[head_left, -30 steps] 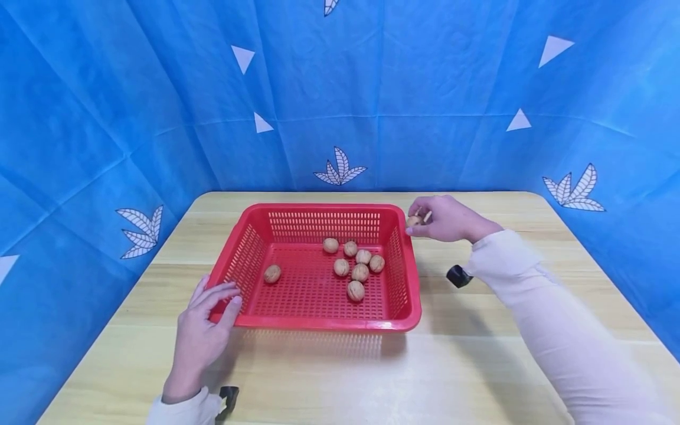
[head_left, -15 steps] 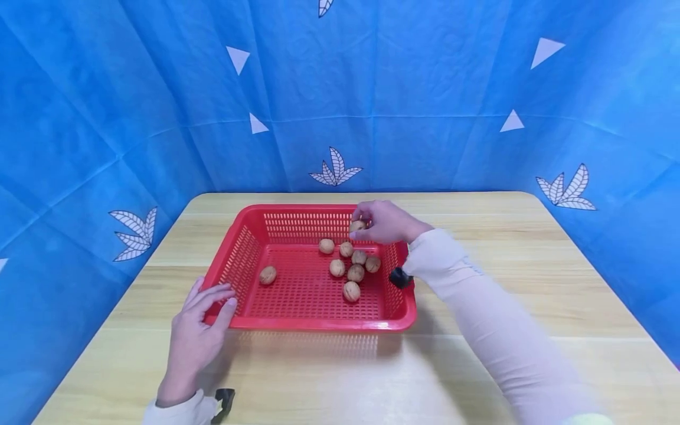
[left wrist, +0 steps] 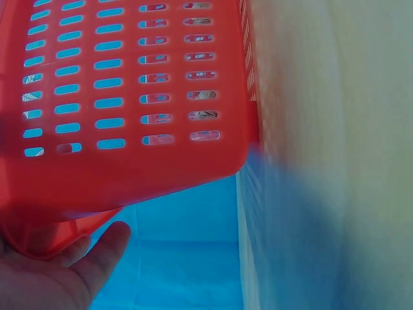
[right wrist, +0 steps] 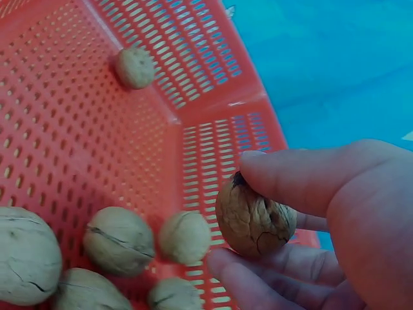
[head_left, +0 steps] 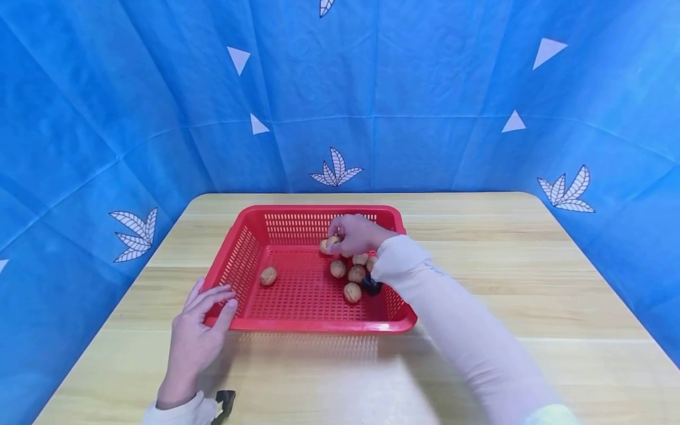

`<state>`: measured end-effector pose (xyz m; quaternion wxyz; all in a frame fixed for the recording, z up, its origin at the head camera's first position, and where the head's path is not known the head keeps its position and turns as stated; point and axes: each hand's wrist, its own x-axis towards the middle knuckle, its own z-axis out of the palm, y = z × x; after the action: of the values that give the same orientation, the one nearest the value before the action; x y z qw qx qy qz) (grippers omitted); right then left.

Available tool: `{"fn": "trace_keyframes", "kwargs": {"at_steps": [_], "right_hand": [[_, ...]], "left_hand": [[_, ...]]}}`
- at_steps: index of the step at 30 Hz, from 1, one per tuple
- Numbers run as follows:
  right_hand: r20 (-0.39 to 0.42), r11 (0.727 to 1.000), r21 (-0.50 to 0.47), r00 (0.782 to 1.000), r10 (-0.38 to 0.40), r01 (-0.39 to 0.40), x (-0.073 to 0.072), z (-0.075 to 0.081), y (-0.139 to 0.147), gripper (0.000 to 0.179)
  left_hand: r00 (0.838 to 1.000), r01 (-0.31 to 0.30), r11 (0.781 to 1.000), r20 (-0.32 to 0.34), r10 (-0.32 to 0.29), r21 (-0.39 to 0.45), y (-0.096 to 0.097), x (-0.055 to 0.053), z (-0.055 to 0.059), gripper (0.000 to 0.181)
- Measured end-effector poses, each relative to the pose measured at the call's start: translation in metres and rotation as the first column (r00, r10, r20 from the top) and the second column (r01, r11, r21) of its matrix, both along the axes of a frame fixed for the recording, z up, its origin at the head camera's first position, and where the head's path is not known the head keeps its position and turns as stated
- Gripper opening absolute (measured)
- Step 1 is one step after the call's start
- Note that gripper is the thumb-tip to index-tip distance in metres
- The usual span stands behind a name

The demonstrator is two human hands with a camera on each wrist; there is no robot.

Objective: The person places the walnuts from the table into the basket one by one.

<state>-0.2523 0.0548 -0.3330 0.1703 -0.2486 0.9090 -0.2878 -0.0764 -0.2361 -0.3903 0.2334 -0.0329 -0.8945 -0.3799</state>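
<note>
My right hand (head_left: pixel 362 232) is inside the far part of a red plastic basket (head_left: pixel 319 325). It pinches a walnut (right wrist: pixel 255 219) between thumb and fingers, above the basket floor. Several other walnuts (head_left: pixel 352 292) lie in the right half, some partly hidden by the hand and sleeve. One walnut (head_left: pixel 268 275) lies apart on the left side. My left hand (head_left: pixel 198 337) rests at the basket's near left corner, fingers loosely extended over the rim. In the left wrist view, its fingers (left wrist: pixel 106 252) show below the slotted basket wall.
The basket stands on a light wooden table (head_left: pixel 478 283). A blue patterned cloth (head_left: pixel 425 88) hangs behind and at both sides. Dark wrist devices (head_left: pixel 372 285) sit at the cuffs.
My right hand, carrying the walnut, has come from outside the basket's right rim leftward over it and down among the other walnuts. The left hand stays at the corner.
</note>
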Motion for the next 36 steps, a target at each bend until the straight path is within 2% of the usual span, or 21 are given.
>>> {"fn": "trace_keyframes", "kwargs": {"at_steps": [5,11,15,18,22,24,27,31,33,36], "right_hand": [[0.04,0.999,0.046,0.999,0.011,-0.013,0.002,-0.004,-0.01,0.025],[0.002,0.991,0.114,0.997,0.075,-0.075,0.003,-0.006,-0.025,0.024],[0.024,0.991,0.116,0.998,0.065,-0.068,0.004,-0.01,-0.029,0.023],[0.077,0.995,0.092,0.996,0.042,-0.049,0.005,-0.012,-0.03,0.022],[0.231,0.999,0.033,0.973,-0.029,0.022,0.009,-0.011,-0.028,0.03],[0.227,0.999,0.03,0.973,-0.037,0.031,0.01,-0.007,-0.026,0.033],[0.157,1.0,0.027,0.987,-0.019,0.015,0.012,0.001,-0.02,0.034],[0.018,0.999,0.033,0.999,0.039,-0.039,0.015,0.015,-0.005,0.031],[-0.068,0.998,0.039,0.996,0.051,-0.049,0.018,0.023,0.007,0.033],[-0.2,0.999,0.031,0.979,0.031,-0.025,0.026,0.036,0.034,0.035]], "left_hand": [[1.0,0.006,1.0,-0.015,-0.006,0.001,0.001,0.0,0.0,0.022],[1.0,0.008,1.0,-0.03,-0.008,-0.002,0.0,0.0,-0.001,0.021],[1.0,0.005,1.0,-0.028,-0.006,-0.003,0.0,0.0,-0.001,0.022],[1.0,0.001,1.0,-0.021,-0.002,-0.005,0.0,0.0,0.0,0.022],[1.0,0.005,1.0,-0.018,-0.005,-0.013,0.0,0.0,0.0,0.023],[1.0,0.01,1.0,-0.024,-0.01,-0.02,0.0,-0.001,0.001,0.023],[1.0,0.011,0.999,-0.023,-0.012,-0.044,0.0,-0.001,0.003,0.024],[1.0,0.008,0.995,-0.005,-0.008,-0.101,-0.001,-0.001,0.007,0.027],[1.0,0.011,0.991,0.007,-0.011,-0.131,-0.002,0.0,0.01,0.029],[1.0,0.02,0.984,0.021,-0.017,-0.178,-0.003,0.001,0.016,0.033]]}}
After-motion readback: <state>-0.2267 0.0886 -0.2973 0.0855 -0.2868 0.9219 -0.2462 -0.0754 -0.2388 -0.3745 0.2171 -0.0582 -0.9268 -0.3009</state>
